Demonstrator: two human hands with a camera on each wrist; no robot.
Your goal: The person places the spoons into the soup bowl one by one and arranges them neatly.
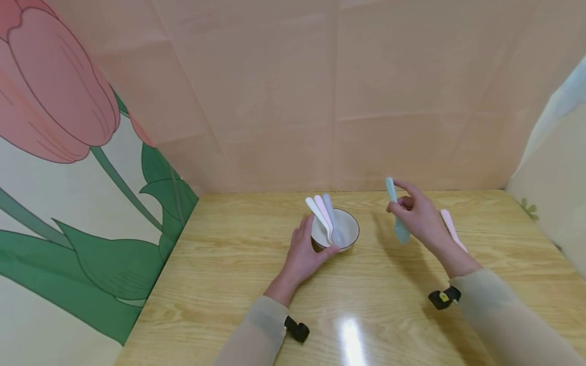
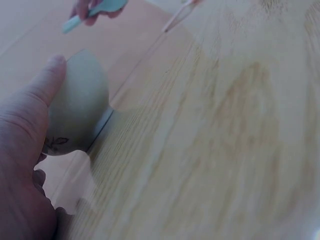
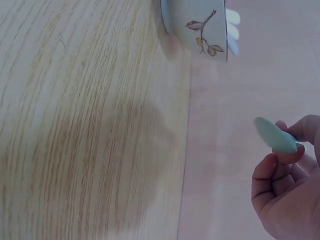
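Observation:
My left hand (image 1: 304, 256) grips a small white bowl (image 1: 350, 224) with a dark rim, thumb at its near side and fingers round the left. Three spoons lean inside the bowl, handles up toward the left: a white spoon (image 1: 316, 208), a pink spoon (image 1: 321, 206) and a grey-blue spoon (image 1: 328, 207). To the right of the bowl, my right hand (image 1: 421, 216) pinches a mint-green spoon (image 1: 402, 233) above the table, its handle up and its bowl end down. In the right wrist view a brown twig pattern decorates the bowl (image 3: 192, 30).
Another pink spoon (image 1: 449, 223) lies on the wooden table (image 1: 220, 284), partly behind my right wrist. A pinkish wall covering (image 1: 274, 101) rises at the table's back edge, and a tulip-printed sheet (image 1: 91, 244) borders its left side.

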